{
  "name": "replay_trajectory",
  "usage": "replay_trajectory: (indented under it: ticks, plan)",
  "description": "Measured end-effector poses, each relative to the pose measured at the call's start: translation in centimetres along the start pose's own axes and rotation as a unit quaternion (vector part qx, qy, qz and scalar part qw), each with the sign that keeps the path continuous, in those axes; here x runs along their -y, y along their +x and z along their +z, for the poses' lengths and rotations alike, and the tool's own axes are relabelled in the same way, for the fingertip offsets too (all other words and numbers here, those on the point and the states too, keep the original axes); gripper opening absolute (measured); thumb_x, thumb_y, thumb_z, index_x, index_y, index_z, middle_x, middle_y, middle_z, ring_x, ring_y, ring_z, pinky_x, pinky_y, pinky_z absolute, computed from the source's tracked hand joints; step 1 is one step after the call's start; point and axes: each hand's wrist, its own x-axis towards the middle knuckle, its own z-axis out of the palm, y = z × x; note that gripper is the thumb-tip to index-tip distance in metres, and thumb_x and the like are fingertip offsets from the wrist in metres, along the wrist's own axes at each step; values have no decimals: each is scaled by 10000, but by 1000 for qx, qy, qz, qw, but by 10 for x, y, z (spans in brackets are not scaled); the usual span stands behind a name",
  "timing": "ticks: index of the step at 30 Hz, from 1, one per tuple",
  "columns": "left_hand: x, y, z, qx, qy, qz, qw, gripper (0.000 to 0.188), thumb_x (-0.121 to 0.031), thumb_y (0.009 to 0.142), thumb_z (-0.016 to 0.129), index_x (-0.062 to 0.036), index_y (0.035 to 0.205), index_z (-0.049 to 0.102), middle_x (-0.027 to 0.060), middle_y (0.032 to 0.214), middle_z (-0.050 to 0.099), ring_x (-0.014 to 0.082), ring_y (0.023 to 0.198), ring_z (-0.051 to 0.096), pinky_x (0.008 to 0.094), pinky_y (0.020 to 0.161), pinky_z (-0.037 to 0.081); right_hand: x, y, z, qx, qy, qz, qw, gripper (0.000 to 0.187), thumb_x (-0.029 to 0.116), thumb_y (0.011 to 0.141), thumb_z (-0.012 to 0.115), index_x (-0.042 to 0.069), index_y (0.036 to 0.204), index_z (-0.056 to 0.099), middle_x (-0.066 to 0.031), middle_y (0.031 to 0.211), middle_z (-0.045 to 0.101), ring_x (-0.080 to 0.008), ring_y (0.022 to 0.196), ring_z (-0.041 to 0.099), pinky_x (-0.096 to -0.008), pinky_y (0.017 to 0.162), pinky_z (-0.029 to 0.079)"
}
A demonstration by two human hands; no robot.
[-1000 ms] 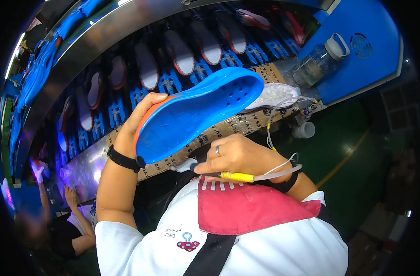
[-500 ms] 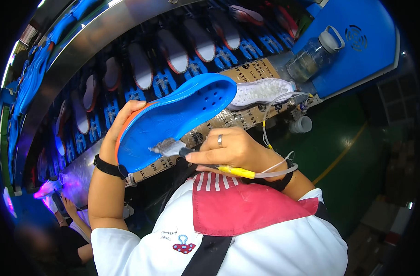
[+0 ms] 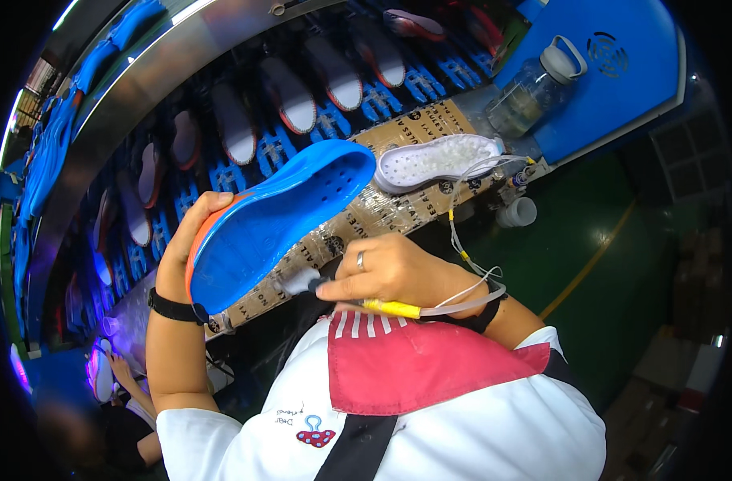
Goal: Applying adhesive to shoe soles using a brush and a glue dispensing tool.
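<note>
My left hand [image 3: 196, 228] grips a blue shoe sole [image 3: 294, 212] with an orange outer side, at its heel end, thumb over the far rim. The sole is tilted so its hollow inside faces me; a group of small holes shows near the toe. My right hand [image 3: 390, 272] is closed round a brush [image 3: 391, 309] with a yellow section and a clear tube running from its back end. The blurred bristles are just off the near rim of the sole, over the cardboard. A white sole-shaped piece [image 3: 434, 163] filled with pale tufts lies beyond my right hand.
A cardboard-covered ledge [image 3: 358, 216] runs across in front of me. Behind it a rack [image 3: 334, 124] carries several shoe pieces and blue holders. At right stand a clear bottle [image 3: 530, 96], a blue panel [image 3: 598, 96] and a white cup [image 3: 516, 213]. Another person's arm [image 3: 133, 381] shows at lower left.
The brush has come off the inside of the blue sole, past its near rim. My left hand and the sole have shifted left and slightly down in the picture.
</note>
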Motion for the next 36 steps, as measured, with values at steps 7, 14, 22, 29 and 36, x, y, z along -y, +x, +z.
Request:
replay_trajectory:
  ticks: [7,14,22,29,36]
  plan:
    - [34,0,-1,32,-64,35,997,468,-354,864,531,27,1128,594,167,1014,656,240,882,651,330,794,537,-8,2,-7,-139,114,137,974,233,151,732,756,46,931,695,-117,799,681,-245,696,652,-321,632,500]
    - [47,-6,-2,80,-109,40,990,600,-434,820,511,11,1221,526,189,1100,622,272,915,645,374,770,558,-26,-12,-15,-302,154,298,892,233,70,780,715,-6,997,676,-94,851,690,-115,716,624,-242,644,483]
    - [50,-8,16,-20,-3,125,992,662,-483,785,538,-3,1240,513,142,1070,623,218,889,635,315,752,540,-12,1,-25,-214,-82,128,965,284,32,681,727,20,961,682,-102,775,625,-251,732,598,-355,707,454]
    - [54,-9,15,50,101,234,966,653,-454,842,483,30,1280,478,135,1118,610,181,951,615,273,803,500,0,16,-19,-109,-190,88,972,695,8,667,632,91,1339,472,-61,723,569,-255,750,548,-414,793,383]
    - [55,-19,29,32,142,270,952,742,-533,792,507,62,1234,476,119,1050,603,165,912,599,257,768,478,6,29,-2,-48,-239,81,966,758,-15,703,577,217,1408,424,-40,655,486,-224,694,472,-388,722,351]
